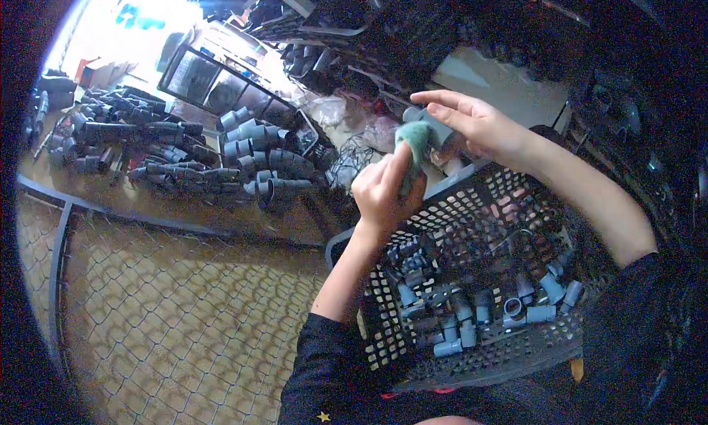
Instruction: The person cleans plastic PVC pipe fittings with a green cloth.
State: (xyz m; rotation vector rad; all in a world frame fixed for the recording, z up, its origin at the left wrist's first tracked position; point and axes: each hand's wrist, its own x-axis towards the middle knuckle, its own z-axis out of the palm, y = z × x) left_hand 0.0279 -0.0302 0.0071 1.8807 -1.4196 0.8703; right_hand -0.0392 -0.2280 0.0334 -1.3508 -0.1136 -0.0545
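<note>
My left hand (382, 192) is closed around a green cloth (417, 139), which is bunched over its raised fingers. The cloth lies against a grey plastic pipe fitting (441, 130). My right hand (473, 124) has its thumb and fingers around that fitting, with the index finger stretched out above it; part of the fitting is hidden by the cloth and hand. Below both hands stands a black perforated plastic crate (383, 318). Several grey pipe fittings (542, 314) lie loose on its bottom.
Many grey pipe fittings (254, 141) are piled on a surface at the left, beside a dark crate (221, 82). A wire mesh panel with a metal frame (177, 307) stands at lower left. Clear plastic bags (328, 111) lie beyond my hands. Strong light enters at upper left.
</note>
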